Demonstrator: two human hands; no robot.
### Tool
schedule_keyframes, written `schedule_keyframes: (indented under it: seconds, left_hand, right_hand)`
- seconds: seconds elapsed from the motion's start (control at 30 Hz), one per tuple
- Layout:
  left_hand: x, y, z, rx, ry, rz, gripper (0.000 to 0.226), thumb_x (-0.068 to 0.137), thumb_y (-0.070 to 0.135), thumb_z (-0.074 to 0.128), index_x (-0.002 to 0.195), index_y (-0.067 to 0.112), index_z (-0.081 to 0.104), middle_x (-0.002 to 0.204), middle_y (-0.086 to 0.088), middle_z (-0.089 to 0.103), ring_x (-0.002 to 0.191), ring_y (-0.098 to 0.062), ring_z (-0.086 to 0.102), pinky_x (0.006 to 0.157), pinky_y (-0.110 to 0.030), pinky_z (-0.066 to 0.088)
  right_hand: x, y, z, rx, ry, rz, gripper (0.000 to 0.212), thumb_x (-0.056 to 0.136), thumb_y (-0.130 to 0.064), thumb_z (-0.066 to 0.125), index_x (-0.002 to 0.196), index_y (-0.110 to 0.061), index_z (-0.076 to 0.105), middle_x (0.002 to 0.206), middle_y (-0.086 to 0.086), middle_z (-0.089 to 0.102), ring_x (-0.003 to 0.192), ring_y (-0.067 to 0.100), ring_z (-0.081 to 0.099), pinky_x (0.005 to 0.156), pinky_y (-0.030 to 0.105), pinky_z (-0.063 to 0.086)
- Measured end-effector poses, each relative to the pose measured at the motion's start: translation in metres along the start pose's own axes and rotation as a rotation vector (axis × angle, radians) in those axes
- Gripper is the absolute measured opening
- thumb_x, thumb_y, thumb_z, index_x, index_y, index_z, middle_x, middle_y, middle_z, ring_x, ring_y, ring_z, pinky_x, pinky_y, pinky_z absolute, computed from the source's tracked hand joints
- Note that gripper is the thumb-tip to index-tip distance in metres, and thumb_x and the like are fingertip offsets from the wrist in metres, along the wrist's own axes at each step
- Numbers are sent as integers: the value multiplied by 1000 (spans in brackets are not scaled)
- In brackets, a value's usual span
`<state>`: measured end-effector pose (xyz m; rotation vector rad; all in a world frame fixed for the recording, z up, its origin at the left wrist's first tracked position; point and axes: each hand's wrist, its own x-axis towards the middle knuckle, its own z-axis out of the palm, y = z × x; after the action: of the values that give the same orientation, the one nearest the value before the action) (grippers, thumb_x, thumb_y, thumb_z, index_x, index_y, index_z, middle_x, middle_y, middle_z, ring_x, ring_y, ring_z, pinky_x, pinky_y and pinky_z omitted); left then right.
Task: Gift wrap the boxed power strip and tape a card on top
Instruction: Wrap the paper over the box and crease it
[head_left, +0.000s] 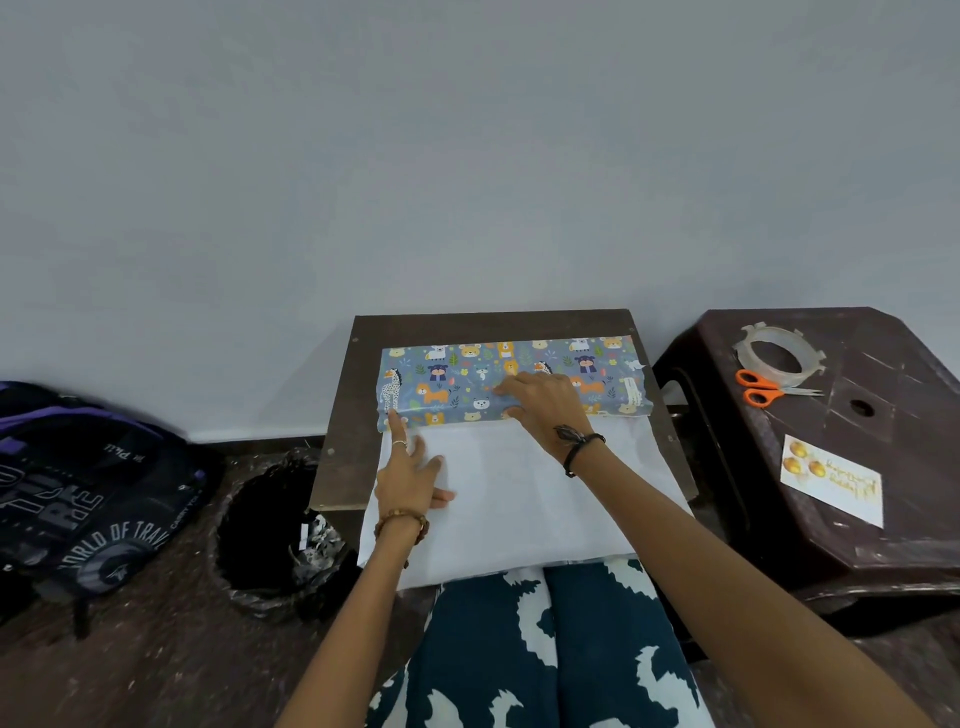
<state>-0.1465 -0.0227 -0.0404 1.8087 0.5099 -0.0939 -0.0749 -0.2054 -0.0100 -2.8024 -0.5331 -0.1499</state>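
Box (511, 382) lengthwise left-to-right under paper (519, 499)

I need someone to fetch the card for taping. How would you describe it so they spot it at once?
Look at the dark brown plastic stool right of the small wooden table. The card lies flat near its front edge, nearer the person than the orange-handled scissors and the clear tape roll. It alone is a white rectangle with gold balloons.
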Motion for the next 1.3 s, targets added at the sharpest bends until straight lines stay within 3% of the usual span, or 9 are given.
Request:
schedule_keyframes:
  seconds: [0.37,0.47,0.57,0.67,0.73,0.8,0.93,1.13,1.3]
  left_hand:
    - [27,7,-20,-31,23,-192,62,88,18,62,143,11,33,147,-9,38,36,-14,62,39,-25,53]
    - [31,15,-26,-27,11,-220,40,90,19,58,126,2,52,106,-13,67,35,-15,60,39,-23,51]
    - [38,12,-30,-99,121,-216,23,93,14,53,109,0,60,73,-12,63,34,-13,58,41,-23,50]
    - [43,10,-27,-239,216,-149,11,92,1,49,93,1,60,86,-15,62,46,-12,63,45,-18,52]
    - [45,10,-22,-339,239,-139,15,88,-8,49,79,1,57,84,-14,61,68,-20,63,67,-24,55]
    - [45,10,-16,-372,230,-139,26,85,-12,48,67,7,53,75,-7,56,71,-17,55,83,-30,49]
    - [50,10,-7,-237,207,-127,36,83,-15,42,62,14,43,65,-3,43,62,-12,39,60,-20,37]
    - [58,15,-5,-61,189,-144,38,79,-16,52,64,16,38,73,-3,45,75,-21,43,55,-19,34]
    - [64,20,-4,-14,165,-240,26,78,-16,56,86,5,45,99,-10,41,95,-21,39,78,-29,34]
  right_hand:
    - [-1,-1,-1,17,-44,34,30,90,-23,61,119,-19,61,122,2,63,109,24,58,97,36,42]
    - [-2,-1,-1,28,-36,40,29,89,-23,61,118,-18,62,120,2,64,108,24,58,96,35,41]
    - [-1,-2,-1,35,-32,44,29,89,-22,62,117,-18,63,119,3,64,107,25,59,96,35,42]
    - [-2,-2,0,40,-29,44,29,88,-22,62,117,-17,63,120,3,64,106,25,59,95,36,42]
    - [-1,-1,0,44,-28,44,29,89,-21,61,117,-17,63,120,3,64,107,25,59,95,35,41]
    - [-1,-1,0,35,-33,46,29,90,-21,59,119,-18,62,121,3,63,108,25,57,94,35,40]
    - [-1,-1,1,3,-37,34,29,92,-20,56,121,-17,60,123,4,61,112,25,55,96,38,38]
    - [-2,-1,0,-30,-51,39,30,95,-23,50,124,-20,57,128,1,57,115,22,52,99,36,35]
    - [-4,-1,-2,-19,-47,30,30,94,-21,52,124,-18,58,127,4,58,115,24,53,96,37,37]
